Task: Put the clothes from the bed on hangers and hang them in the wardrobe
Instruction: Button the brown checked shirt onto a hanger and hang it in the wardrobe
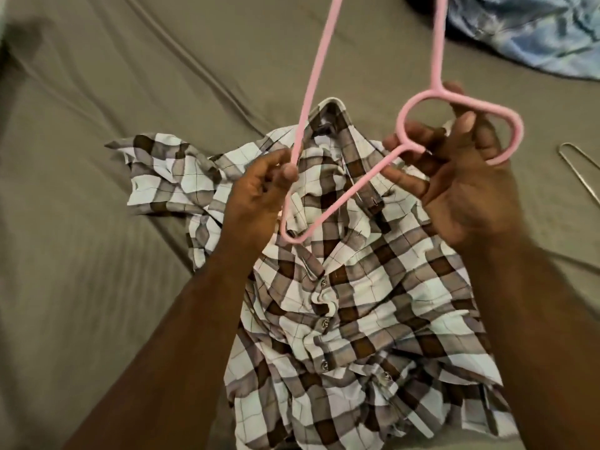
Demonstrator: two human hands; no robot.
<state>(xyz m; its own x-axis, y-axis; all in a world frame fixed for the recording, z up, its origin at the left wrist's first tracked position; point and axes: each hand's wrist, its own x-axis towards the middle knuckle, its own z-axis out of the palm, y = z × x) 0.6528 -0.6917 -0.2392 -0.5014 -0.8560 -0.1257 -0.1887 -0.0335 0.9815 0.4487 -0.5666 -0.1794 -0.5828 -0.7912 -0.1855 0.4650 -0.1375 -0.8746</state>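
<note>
Pink hanger point(312, 92), left fingers point(289, 172) pinching bar, right fingers point(467, 125) gripping hook (above plaid shirt point(373, 303))

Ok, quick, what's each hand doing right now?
Left hand: closed, pinching one bar of the pink hanger.
Right hand: closed, fingers curled round the pink hanger's looped end.
</note>
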